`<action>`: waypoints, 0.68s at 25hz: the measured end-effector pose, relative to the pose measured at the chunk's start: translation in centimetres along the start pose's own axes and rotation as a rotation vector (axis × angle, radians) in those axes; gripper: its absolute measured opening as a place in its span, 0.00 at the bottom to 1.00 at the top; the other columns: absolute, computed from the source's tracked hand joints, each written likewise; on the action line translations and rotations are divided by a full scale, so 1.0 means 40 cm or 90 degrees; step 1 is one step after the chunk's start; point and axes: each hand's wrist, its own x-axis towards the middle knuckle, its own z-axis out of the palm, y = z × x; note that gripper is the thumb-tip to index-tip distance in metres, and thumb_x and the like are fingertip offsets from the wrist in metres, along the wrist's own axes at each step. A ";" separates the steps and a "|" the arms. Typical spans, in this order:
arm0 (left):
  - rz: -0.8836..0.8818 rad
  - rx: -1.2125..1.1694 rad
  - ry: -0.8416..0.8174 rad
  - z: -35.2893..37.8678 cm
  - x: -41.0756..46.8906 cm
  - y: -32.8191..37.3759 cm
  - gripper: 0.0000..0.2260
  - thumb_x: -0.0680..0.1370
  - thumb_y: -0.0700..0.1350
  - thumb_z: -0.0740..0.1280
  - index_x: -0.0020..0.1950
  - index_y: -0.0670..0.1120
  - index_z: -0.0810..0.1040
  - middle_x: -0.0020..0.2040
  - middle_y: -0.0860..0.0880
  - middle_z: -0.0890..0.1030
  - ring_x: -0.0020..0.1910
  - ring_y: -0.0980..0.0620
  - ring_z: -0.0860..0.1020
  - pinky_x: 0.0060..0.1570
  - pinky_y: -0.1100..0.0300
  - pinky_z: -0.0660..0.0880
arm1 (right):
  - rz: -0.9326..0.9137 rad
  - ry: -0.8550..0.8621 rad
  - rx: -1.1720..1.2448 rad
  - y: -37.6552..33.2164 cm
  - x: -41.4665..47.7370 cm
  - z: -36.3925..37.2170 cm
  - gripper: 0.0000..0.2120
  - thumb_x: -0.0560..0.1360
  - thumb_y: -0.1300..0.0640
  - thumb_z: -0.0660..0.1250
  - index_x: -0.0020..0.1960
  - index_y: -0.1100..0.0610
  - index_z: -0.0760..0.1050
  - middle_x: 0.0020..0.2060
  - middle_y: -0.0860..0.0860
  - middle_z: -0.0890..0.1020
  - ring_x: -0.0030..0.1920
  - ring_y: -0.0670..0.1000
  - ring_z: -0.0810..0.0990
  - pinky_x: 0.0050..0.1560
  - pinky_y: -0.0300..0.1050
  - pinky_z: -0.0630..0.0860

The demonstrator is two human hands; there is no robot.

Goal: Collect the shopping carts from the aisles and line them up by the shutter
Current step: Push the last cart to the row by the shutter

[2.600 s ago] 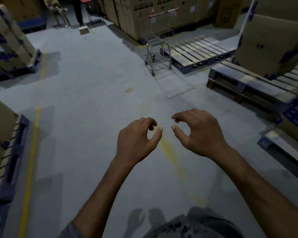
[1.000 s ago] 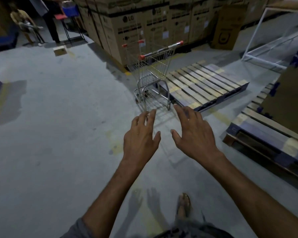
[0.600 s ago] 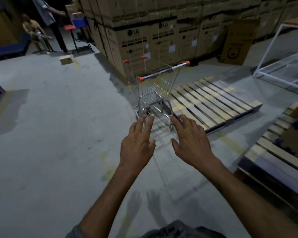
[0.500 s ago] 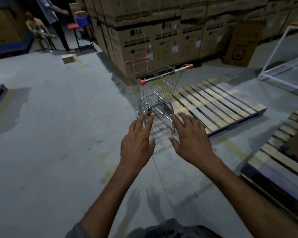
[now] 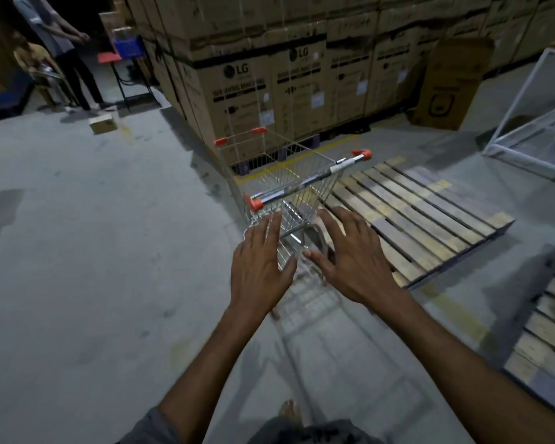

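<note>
- Where the grey concrete floor (image 5: pixel 93 251) meets the corner of a tall stack of boxes (image 5: pixel 302 100), a cart (image 5: pixel 289 174) stands on its wheels, just beside the left edge of a pallet (image 5: pixel 430 213).
- Thin, shiny metal wire forms the cart's basket in an open grid that narrows towards the bottom.
- Its handle (image 5: pixel 305 181) is a straight silver bar with an orange cap at each end; two more orange caps sit on the far rim.
- Rough wooden slats with dark gaps between them make up the pallet, which lies flat on the floor.
- Brown corrugated card, bound with dark straps, makes up the boxes.
- Black "LG" logos show on the box fronts; the line beneath looks like "washing machine" but is too blurred to be sure.
- White paper labels are stuck on several boxes, their print too small to read.
- Palm down, the left hand (image 5: pixel 260 267) has its fingers straight and close together, thumb out, and holds nothing.
- Likewise flat, the right hand (image 5: pixel 356 261) has its fingers straight and slightly spread, and holds nothing.
- Both hands hang in the air on the near side of the handle, apart from it.
- Faded yellow lines run across the floor by the pallet.
- At the floor's right edge stands a white metal frame (image 5: pixel 526 100).
</note>
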 end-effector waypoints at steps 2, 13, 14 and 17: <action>-0.018 -0.029 -0.011 0.025 0.130 -0.043 0.41 0.78 0.61 0.65 0.83 0.58 0.44 0.81 0.49 0.61 0.69 0.44 0.75 0.56 0.46 0.79 | 0.027 -0.017 0.042 0.036 0.110 0.037 0.37 0.78 0.26 0.52 0.81 0.42 0.50 0.79 0.51 0.60 0.78 0.55 0.59 0.72 0.65 0.66; -0.003 0.162 -0.116 0.260 0.568 -0.143 0.44 0.78 0.67 0.61 0.83 0.52 0.39 0.75 0.47 0.72 0.76 0.36 0.64 0.73 0.34 0.57 | -0.002 -0.152 -0.033 0.233 0.573 0.244 0.40 0.74 0.26 0.55 0.80 0.43 0.55 0.80 0.52 0.57 0.79 0.58 0.52 0.74 0.68 0.59; -0.012 0.166 -0.124 0.286 0.597 -0.141 0.45 0.78 0.65 0.62 0.83 0.53 0.37 0.77 0.47 0.70 0.78 0.36 0.61 0.75 0.34 0.54 | -0.022 -0.185 -0.062 0.261 0.613 0.267 0.41 0.73 0.26 0.58 0.80 0.42 0.52 0.81 0.53 0.54 0.80 0.59 0.48 0.74 0.71 0.55; -0.061 0.155 -0.183 0.361 0.671 -0.142 0.45 0.78 0.60 0.66 0.82 0.56 0.36 0.81 0.47 0.61 0.81 0.38 0.54 0.76 0.33 0.48 | -0.054 -0.294 -0.125 0.344 0.703 0.335 0.49 0.71 0.29 0.66 0.81 0.40 0.41 0.82 0.53 0.43 0.81 0.63 0.37 0.74 0.76 0.44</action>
